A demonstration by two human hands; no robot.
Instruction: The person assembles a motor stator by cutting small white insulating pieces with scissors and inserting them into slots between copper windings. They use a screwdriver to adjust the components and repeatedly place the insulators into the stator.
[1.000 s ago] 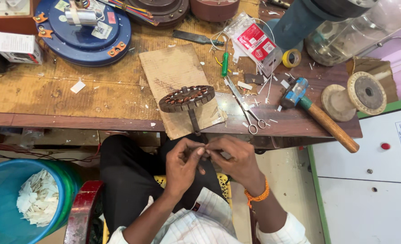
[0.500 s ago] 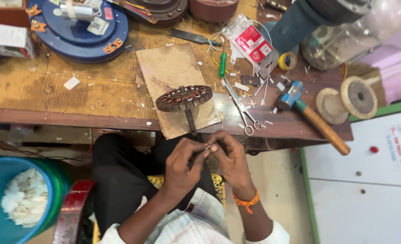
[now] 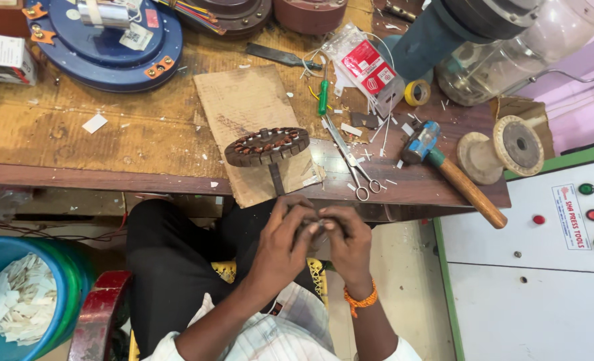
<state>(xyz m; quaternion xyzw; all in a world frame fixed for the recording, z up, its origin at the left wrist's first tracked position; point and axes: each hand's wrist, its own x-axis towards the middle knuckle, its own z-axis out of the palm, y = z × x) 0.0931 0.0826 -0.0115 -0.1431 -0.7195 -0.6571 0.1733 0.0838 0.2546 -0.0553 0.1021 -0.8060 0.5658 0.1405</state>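
Observation:
My left hand (image 3: 285, 242) and my right hand (image 3: 346, 242) meet over my lap, just below the bench's front edge. Their fingertips pinch a small pale piece (image 3: 318, 226) between them; it is too small to make out. Right above the hands, a round dark stator core (image 3: 268, 146) with copper windings stands on a sheet of brown cardboard (image 3: 247, 100) at the edge of the wooden bench (image 3: 110, 140). An orange band sits on my right wrist.
Scissors (image 3: 350, 160), a green-handled screwdriver (image 3: 323, 97), a hammer (image 3: 454, 174), a wooden spool (image 3: 501, 148), yellow tape (image 3: 417, 93) and a red-labelled packet (image 3: 366, 67) lie right of the core. A blue motor housing (image 3: 103, 43) is back left. A blue bin (image 3: 23, 301) of white scraps stands lower left, a white control cabinet (image 3: 531, 267) right.
Both hands have stayed together over my lap, the fingers shifting slightly around the small piece. The view has drifted a little; the bench items have not moved.

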